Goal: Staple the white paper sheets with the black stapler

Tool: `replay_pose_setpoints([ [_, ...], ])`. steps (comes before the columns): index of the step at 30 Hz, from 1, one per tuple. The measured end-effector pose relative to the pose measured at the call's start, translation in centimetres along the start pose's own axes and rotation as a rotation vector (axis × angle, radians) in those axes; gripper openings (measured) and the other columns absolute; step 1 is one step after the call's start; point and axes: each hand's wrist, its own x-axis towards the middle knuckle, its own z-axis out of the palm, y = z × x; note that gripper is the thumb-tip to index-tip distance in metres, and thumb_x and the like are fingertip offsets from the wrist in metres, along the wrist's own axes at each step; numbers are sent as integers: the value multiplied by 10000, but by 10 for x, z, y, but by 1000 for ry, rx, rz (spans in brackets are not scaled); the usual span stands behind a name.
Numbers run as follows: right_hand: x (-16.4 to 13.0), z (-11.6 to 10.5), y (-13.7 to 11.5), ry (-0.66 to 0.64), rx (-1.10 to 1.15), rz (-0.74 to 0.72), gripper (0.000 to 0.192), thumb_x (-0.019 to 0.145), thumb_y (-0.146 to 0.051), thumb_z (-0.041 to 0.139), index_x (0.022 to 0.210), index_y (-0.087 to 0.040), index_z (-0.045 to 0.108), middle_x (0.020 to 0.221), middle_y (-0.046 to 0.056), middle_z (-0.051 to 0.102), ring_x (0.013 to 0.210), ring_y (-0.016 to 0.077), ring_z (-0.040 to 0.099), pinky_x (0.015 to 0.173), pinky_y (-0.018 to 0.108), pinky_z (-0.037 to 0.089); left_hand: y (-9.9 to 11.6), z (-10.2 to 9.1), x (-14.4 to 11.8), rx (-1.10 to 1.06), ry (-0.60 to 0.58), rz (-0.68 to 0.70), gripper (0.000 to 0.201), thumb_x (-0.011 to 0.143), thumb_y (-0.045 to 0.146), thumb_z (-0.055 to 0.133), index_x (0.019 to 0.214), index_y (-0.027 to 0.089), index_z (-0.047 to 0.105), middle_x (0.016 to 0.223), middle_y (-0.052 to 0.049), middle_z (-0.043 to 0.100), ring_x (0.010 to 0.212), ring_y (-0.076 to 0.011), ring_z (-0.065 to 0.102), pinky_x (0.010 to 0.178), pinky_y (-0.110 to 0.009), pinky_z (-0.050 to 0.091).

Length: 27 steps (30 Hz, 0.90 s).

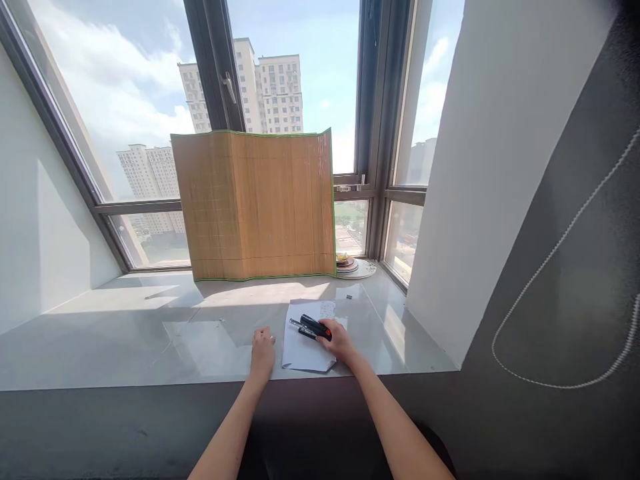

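My right hand (338, 340) is closed around the rear end of a black stapler (314, 325) with a red mark. Its parts are spread, with a silver strip showing between the black cover and base. Beneath the stapler lies a white sheet of paper (305, 357), with some writing at its upper right. To the left of the paper, my left hand (263, 345) rests on the sill with fingers curled in; whatever it may hold is hidden. A small dark piece, perhaps a strip of staples (349, 297), lies beyond the paper.
A tall bamboo mat (280, 207) with green edging stands upright against the window. Stacked plates (357, 269) sit at its right. The pale sill (125, 353) ends at a front edge near my wrists. A bead cord (540, 267) hangs at the right wall.
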Motion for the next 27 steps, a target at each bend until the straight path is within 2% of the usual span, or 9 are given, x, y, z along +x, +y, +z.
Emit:
replay_pose_setpoints([
  [3,0,-4,3,-39,32,-34,404,823,-165,742,1221,-223,706,1084,71,715,985,225,663,928,356,522,0,0,-1,36,2,-2,235,974,156,478,1036,109,700,1183,-192,582,1135,-323,569,925,-401,472],
  [6,-2,-9,3,-73,94,-37,411,814,-159,742,1218,-225,722,1064,56,721,955,207,662,921,338,513,3,-4,-2,40,-13,57,258,968,140,445,930,136,700,1117,-174,610,1088,-310,583,928,-407,469],
  [11,-3,-16,2,-85,147,-23,368,800,-179,754,1165,-227,746,1049,39,738,965,212,655,922,338,488,11,-14,-7,23,-23,115,225,949,127,459,853,194,651,952,-130,652,949,-297,626,802,-365,451],
  [15,-3,-17,2,-74,150,-16,342,808,-209,764,1150,-219,748,1034,43,730,960,208,652,912,329,484,19,-14,-2,-192,30,108,181,1008,240,460,965,223,635,755,-61,614,752,-266,629,708,-329,425],
  [18,-3,-13,6,-64,116,-25,320,817,-235,769,1134,-227,735,989,32,701,916,199,641,876,320,492,27,-5,10,-338,77,212,210,1021,247,435,1030,216,643,906,-93,669,883,-269,665,783,-349,475],
  [21,-2,-8,11,-73,76,-39,359,788,-241,812,1132,-234,708,957,26,651,884,196,623,842,310,494,32,5,19,-363,46,388,275,1034,220,380,1095,201,647,1086,-115,668,974,-246,664,853,-371,515],
  [27,-4,-6,12,-74,-2,-66,346,803,-227,795,1126,-226,669,910,20,585,831,181,583,791,284,467,27,8,15,-338,-18,593,346,1052,199,383,1319,219,603,1068,-89,669,975,-218,669,891,-380,540],
])
